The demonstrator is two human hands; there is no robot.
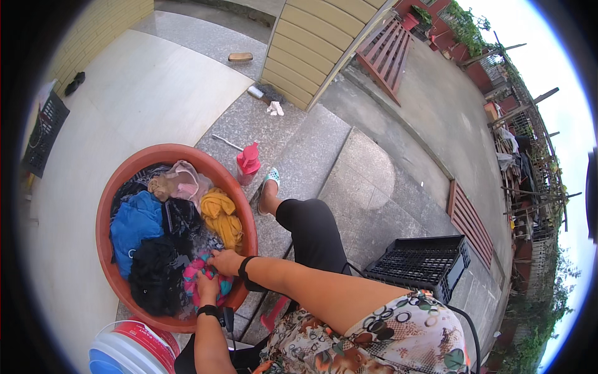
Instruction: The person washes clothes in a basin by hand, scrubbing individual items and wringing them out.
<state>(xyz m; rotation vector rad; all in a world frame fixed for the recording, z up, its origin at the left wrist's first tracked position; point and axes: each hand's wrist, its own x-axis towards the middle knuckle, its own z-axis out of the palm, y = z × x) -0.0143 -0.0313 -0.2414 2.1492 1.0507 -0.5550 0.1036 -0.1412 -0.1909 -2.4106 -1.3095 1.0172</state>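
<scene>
A round orange-brown plastic tub (103, 196) stands before me, filled with wet clothes and dark water. My left hand (208, 286) and my right hand (226, 262) grip a pink and teal patterned cloth (192, 273) at the tub's near side; part of it is hidden under my fingers. Around it lie a black garment (154, 276), a blue garment (138, 222), a mustard-yellow cloth (219, 212) and a pale pink garment (184, 180). Each wrist wears a black band.
A pink lidded bottle (249, 163) stands beside the tub, near my foot. A white and red paint bucket (140, 343) touches the tub's near left. Behind my leg is a black plastic crate (420, 262). Brushes (240, 57) lie near the tiled pillar (313, 46).
</scene>
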